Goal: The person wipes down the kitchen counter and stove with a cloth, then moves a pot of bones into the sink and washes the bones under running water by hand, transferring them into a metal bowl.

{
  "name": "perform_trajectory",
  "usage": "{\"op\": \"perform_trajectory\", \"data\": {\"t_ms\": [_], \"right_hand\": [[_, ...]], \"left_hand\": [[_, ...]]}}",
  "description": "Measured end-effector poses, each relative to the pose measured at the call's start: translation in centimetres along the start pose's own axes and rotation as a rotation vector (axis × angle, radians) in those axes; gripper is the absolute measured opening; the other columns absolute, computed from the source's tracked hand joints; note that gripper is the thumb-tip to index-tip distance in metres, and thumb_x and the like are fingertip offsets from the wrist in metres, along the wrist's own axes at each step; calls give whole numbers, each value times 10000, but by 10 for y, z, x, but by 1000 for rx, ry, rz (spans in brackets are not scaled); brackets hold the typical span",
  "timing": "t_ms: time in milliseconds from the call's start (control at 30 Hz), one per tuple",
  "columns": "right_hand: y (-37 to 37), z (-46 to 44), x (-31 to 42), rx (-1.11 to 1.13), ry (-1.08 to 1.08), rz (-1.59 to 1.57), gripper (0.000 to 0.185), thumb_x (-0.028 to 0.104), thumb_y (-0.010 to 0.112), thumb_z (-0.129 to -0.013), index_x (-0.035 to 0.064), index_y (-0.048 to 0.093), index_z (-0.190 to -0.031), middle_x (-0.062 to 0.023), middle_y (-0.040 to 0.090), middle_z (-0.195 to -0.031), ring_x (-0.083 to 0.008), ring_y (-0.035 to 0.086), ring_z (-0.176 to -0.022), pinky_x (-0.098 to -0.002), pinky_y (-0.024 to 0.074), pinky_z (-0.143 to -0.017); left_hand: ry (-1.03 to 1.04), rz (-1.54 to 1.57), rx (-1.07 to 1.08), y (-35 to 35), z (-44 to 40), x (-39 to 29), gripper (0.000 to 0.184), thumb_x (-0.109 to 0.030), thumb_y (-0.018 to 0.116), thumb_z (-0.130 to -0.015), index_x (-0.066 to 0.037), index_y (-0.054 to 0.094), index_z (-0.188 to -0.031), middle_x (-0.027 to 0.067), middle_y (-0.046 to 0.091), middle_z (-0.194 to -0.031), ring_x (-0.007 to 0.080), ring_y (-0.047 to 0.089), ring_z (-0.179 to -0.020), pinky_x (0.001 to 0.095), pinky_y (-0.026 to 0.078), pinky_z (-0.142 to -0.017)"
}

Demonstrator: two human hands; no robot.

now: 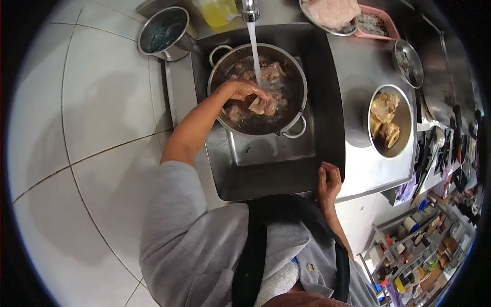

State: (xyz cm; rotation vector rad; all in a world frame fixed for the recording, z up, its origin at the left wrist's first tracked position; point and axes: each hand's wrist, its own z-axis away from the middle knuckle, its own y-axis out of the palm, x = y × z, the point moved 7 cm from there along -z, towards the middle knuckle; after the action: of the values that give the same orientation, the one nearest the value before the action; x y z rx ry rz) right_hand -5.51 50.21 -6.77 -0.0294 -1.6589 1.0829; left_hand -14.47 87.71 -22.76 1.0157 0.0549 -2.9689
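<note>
In the head view, my left hand (245,92) reaches into a two-handled metal pot (302,84) standing in the sink. Its fingers are closed on a piece of bone-in meat (265,106), just under the running water (254,48). More pieces of meat (272,70) lie in the dark, cloudy water around it. My right hand (330,181) is at the front right corner of the sink (276,176), fingers curled in, with nothing visible in them.
A metal bowl with large bones (407,115) stands on the right counter. At the back are a tray of pale meat (332,13), a pink basket (391,25) and a small metal bowl (420,69). Left of the faucet (249,10) stands a metal pot (185,38).
</note>
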Motion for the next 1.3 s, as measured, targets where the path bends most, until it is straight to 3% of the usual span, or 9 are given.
{"op": "perform_trajectory", "data": {"t_ms": [167, 300, 367, 567, 600, 867, 1000, 1167, 1300], "right_hand": [[69, -109, 85, 197, -234, -243, 246, 160, 630, -846, 12, 611, -1042, -162, 592, -1051, -295, 577, -990, -362, 466, -824], [179, -184, 99, 447, 395, -828, 462, 209, 627, -859, 66, 481, -1273, -95, 549, -1140, -232, 510, -1081, -380, 438, -858], [214, -207, 94, 490, 395, -794, 451, 242, 616, -871, 81, 476, -1269, -84, 559, -1127, -224, 532, -1031, -387, 455, -818], [238, -214, 116, 610, 388, -634, 363, 265, 504, -909, 63, 499, -1210, -69, 598, -1031, -193, 588, -853, -356, 485, -683], [243, -220, 116, 655, 400, -639, 359, 258, 498, -907, 62, 500, -1208, -69, 598, -1029, -195, 586, -855, -357, 485, -685], [227, -229, 112, 653, 470, -660, 358, 279, 528, -911, 44, 512, -1182, -111, 604, -1018, -215, 618, -862, -378, 496, -651], [237, -228, 105, 589, 440, -472, 371, 296, 478, -922, 59, 512, -1205, -122, 596, -1062, -266, 603, -911, -430, 498, -732], [215, -233, 134, 297, -30, 29, 373, 331, 473, -924, 42, 590, -1129, -199, 637, -1032, -286, 638, -904, -406, 506, -706], [219, -227, 137, 185, -216, -192, 335, 307, 491, -911, 40, 624, -1063, -141, 645, -923, -234, 626, -801, -336, 488, -667]], "left_hand": [[289, 689, 170, -1, 28, -55, 338, -270, 634, -854, -61, 596, -1117, 42, 635, -1041, 174, 603, -972, 351, 505, -867], [323, 682, -87, -2, 44, -73, 381, -355, 603, -874, -121, 578, -1175, 60, 607, -1119, 186, 592, -988, 346, 468, -882], [295, 570, -456, -5, 76, -82, 438, -419, 547, -899, -108, 555, -1208, 66, 585, -1160, 186, 584, -1001, 343, 429, -932], [638, 720, -409, -28, 45, -51, 448, -516, 457, -918, -113, 619, -1027, 54, 566, -1120, 222, 525, -1035, 376, 425, -872], [431, 815, -394, -22, 53, -45, 433, -523, 430, -929, -138, 609, -1014, 40, 565, -1099, 215, 516, -1032, 408, 373, -911], [463, 778, -386, -22, 27, -46, 452, -476, 387, -960, -160, 513, -1258, 67, 556, -1198, 212, 507, -1106, 410, 380, -875], [326, 459, -590, -22, 58, -59, 435, -455, 373, -968, -145, 502, -1245, 83, 587, -1126, 221, 549, -1011, 410, 407, -883], [498, 910, -590, -18, 66, -67, 316, -305, 402, -966, -111, 506, -1192, 79, 581, -1017, 201, 560, -888, 369, 473, -741], [502, 1305, -564, -14, 53, -59, 265, -255, 418, -949, -117, 507, -1157, 61, 551, -1086, 190, 550, -916, 359, 498, -717]]}}
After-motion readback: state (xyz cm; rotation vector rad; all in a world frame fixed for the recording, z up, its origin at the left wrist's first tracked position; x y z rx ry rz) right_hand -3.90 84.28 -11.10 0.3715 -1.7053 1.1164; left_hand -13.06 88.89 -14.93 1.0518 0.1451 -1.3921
